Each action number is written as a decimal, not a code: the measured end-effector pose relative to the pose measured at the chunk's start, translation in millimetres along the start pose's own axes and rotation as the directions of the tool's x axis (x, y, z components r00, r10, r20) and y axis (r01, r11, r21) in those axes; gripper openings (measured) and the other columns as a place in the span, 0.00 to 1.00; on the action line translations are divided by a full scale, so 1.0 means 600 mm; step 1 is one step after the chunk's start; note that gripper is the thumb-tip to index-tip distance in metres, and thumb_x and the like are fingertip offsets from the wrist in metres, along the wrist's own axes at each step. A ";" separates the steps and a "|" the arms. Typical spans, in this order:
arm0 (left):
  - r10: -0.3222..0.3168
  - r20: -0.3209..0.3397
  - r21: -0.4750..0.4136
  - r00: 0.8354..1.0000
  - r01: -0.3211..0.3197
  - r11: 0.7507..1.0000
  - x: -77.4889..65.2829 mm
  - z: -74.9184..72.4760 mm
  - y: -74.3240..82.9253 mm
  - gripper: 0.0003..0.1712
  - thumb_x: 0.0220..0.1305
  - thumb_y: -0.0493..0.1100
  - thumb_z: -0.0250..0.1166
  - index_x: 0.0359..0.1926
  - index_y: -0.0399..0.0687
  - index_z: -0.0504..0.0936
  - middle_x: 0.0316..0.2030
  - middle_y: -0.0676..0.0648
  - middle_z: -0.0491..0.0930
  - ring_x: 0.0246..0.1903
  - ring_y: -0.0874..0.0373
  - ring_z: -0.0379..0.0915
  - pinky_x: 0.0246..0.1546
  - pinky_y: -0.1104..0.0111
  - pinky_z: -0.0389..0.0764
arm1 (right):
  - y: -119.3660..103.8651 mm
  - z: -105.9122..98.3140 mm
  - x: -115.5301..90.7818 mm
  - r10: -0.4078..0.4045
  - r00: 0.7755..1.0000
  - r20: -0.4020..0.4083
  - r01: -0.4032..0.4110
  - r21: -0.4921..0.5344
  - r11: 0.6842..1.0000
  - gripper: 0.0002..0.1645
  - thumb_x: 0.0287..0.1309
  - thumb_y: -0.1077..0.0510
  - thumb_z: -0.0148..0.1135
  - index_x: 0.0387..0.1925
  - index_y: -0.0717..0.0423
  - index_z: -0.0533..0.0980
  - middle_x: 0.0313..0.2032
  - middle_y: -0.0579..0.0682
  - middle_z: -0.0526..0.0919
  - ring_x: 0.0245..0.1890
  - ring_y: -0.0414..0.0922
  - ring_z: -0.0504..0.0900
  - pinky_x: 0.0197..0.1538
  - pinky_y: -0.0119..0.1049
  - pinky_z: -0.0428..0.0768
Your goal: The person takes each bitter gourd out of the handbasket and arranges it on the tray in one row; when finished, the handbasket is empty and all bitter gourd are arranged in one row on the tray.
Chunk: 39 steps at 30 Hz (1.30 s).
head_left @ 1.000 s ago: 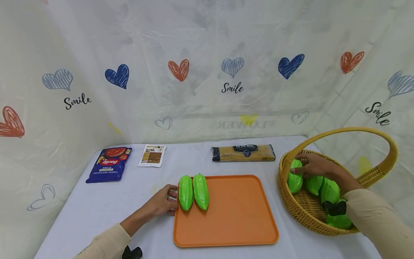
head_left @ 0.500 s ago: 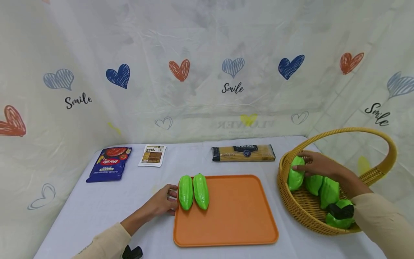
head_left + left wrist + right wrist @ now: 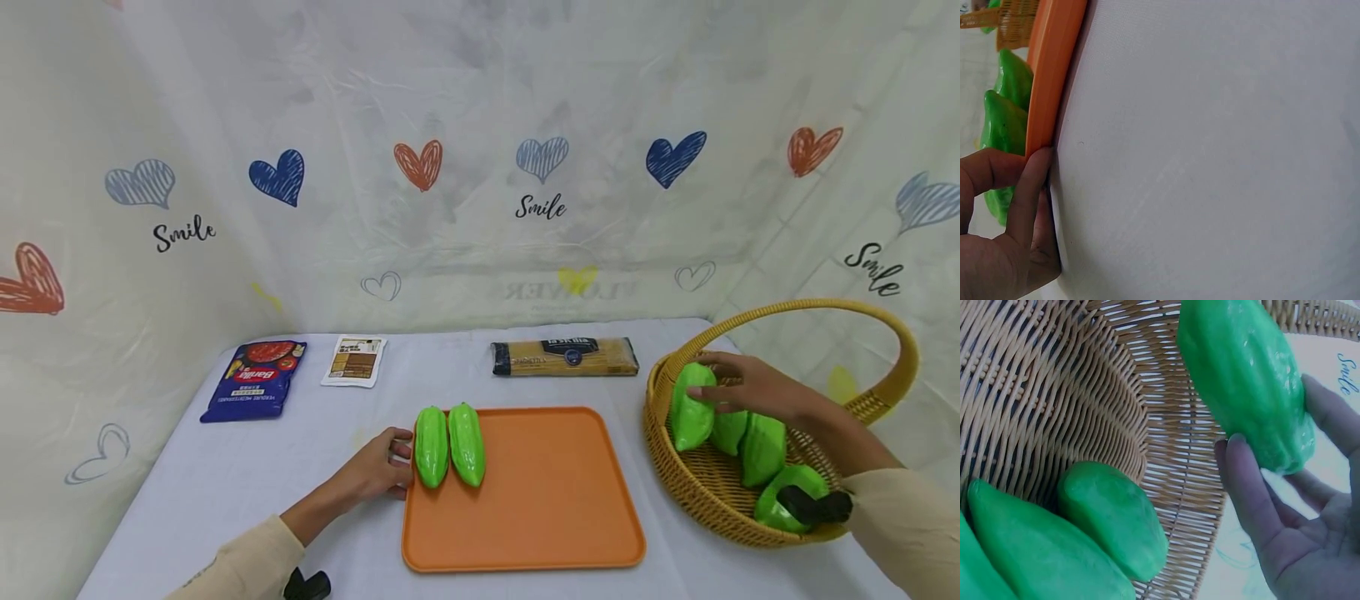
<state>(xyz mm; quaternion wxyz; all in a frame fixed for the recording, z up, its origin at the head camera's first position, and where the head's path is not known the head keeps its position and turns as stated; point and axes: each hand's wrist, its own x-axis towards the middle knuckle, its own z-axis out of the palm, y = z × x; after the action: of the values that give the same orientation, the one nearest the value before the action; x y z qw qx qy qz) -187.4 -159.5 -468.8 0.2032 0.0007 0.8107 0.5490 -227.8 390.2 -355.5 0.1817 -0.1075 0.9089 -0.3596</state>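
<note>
My right hand (image 3: 750, 387) pinches a glossy green star fruit (image 3: 690, 412) between thumb and fingers, near the left inner wall of the wicker basket (image 3: 675, 479). In the right wrist view this star fruit (image 3: 1244, 381) stands tilted above the basket weave, apart from several others (image 3: 1113, 519). At the left rim of the orange tray (image 3: 555, 492), my left hand (image 3: 375, 467) grips the edge; the left wrist view shows fingers on both sides of the rim (image 3: 1054, 75). Two star fruits (image 3: 431, 447) lie side by side on the tray's left end.
Behind the tray lies a pack of spaghetti (image 3: 566, 357). A blue Barilla pouch (image 3: 255, 381) and a small white-and-brown packet (image 3: 355, 361) lie at the back left. The basket's tall handle (image 3: 810, 304) arches over its opening. A hanging sheet printed with hearts encloses the table.
My right hand has taken hold of the star fruit at the basket's left side and shifted it slightly to the right. The left hand and tray stay put.
</note>
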 end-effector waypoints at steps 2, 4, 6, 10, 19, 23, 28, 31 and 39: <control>-0.001 0.000 0.001 1.000 0.001 1.000 0.000 0.000 0.000 0.42 0.51 0.29 0.67 0.68 0.31 0.63 0.50 0.37 0.72 0.41 0.52 0.78 0.34 0.60 0.89 | 0.001 -0.001 -0.008 -0.021 1.000 -0.006 0.020 -0.029 0.999 0.47 0.70 0.47 0.58 0.77 0.65 0.49 0.70 0.80 0.53 0.66 0.75 0.65 0.50 0.51 0.86; -0.003 -0.001 0.002 1.000 0.003 1.000 0.000 0.000 -0.001 0.42 0.51 0.29 0.68 0.68 0.31 0.63 0.50 0.37 0.72 0.41 0.52 0.78 0.34 0.60 0.89 | 0.000 -0.001 -0.016 -0.041 0.999 -0.003 0.041 -0.040 0.998 0.44 0.70 0.48 0.57 0.76 0.63 0.52 0.70 0.77 0.55 0.67 0.75 0.62 0.50 0.52 0.85; -0.002 0.001 0.002 1.000 0.002 1.000 0.001 0.000 -0.002 0.42 0.51 0.29 0.68 0.68 0.31 0.63 0.50 0.37 0.72 0.41 0.52 0.78 0.34 0.60 0.89 | -0.001 0.000 -0.023 -0.061 0.998 0.001 0.061 -0.040 0.997 0.41 0.70 0.48 0.57 0.75 0.59 0.55 0.71 0.73 0.56 0.68 0.74 0.60 0.49 0.49 0.84; 0.004 0.011 0.002 1.000 -0.004 1.000 0.002 -0.002 -0.003 0.42 0.52 0.30 0.69 0.68 0.31 0.62 0.51 0.37 0.72 0.41 0.52 0.78 0.34 0.60 0.89 | -0.005 0.003 -0.033 -0.092 0.996 0.014 0.092 -0.006 0.996 0.35 0.70 0.50 0.57 0.74 0.52 0.59 0.73 0.66 0.56 0.70 0.63 0.60 0.47 0.41 0.85; -0.002 0.007 0.012 1.000 0.002 1.000 0.002 -0.002 -0.003 0.42 0.52 0.31 0.69 0.68 0.32 0.63 0.51 0.37 0.72 0.41 0.52 0.78 0.35 0.59 0.89 | -0.015 0.009 -0.055 -0.171 0.984 0.058 0.169 0.042 0.985 0.34 0.71 0.56 0.54 0.75 0.48 0.59 0.74 0.66 0.55 0.56 0.16 0.65 0.47 0.36 0.84; 0.004 0.008 0.018 1.000 -0.004 1.000 0.002 -0.002 -0.002 0.42 0.52 0.31 0.69 0.68 0.32 0.63 0.51 0.37 0.72 0.42 0.53 0.78 0.35 0.59 0.89 | -0.022 0.013 -0.064 -0.189 0.979 0.080 0.184 0.068 0.981 0.34 0.71 0.59 0.53 0.75 0.48 0.59 0.73 0.60 0.59 0.58 0.21 0.68 0.49 0.35 0.84; -0.004 0.006 0.019 1.000 0.004 1.000 0.001 -0.003 -0.004 0.42 0.53 0.32 0.70 0.68 0.33 0.63 0.51 0.38 0.73 0.42 0.52 0.78 0.35 0.60 0.89 | -0.032 0.016 -0.068 -0.210 0.969 0.133 0.194 0.127 0.973 0.34 0.71 0.61 0.52 0.75 0.51 0.59 0.68 0.37 0.64 0.59 0.24 0.71 0.50 0.34 0.84; -0.001 0.011 0.022 1.000 0.000 1.000 0.001 -0.003 -0.005 0.42 0.53 0.32 0.70 0.68 0.33 0.63 0.51 0.38 0.72 0.42 0.52 0.78 0.35 0.60 0.88 | -0.034 0.016 -0.070 -0.209 0.966 0.153 0.189 0.135 0.973 0.34 0.71 0.61 0.52 0.75 0.51 0.59 0.65 0.26 0.65 0.59 0.24 0.71 0.51 0.34 0.84; -0.007 0.012 0.029 1.000 0.006 1.000 0.001 -0.002 -0.004 0.42 0.53 0.33 0.70 0.68 0.34 0.63 0.51 0.38 0.73 0.42 0.52 0.78 0.35 0.60 0.88 | -0.036 0.019 -0.075 -0.236 0.942 0.237 0.194 0.188 0.963 0.34 0.72 0.64 0.49 0.76 0.53 0.58 0.66 0.26 0.68 0.62 0.26 0.71 0.54 0.32 0.81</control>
<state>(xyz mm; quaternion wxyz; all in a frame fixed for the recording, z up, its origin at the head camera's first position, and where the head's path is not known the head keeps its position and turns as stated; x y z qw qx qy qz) -188.1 -161.7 -471.0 0.2098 0.0044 0.8173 0.5366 -180.8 382.4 -337.0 0.2658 -0.2370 0.8282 -0.4328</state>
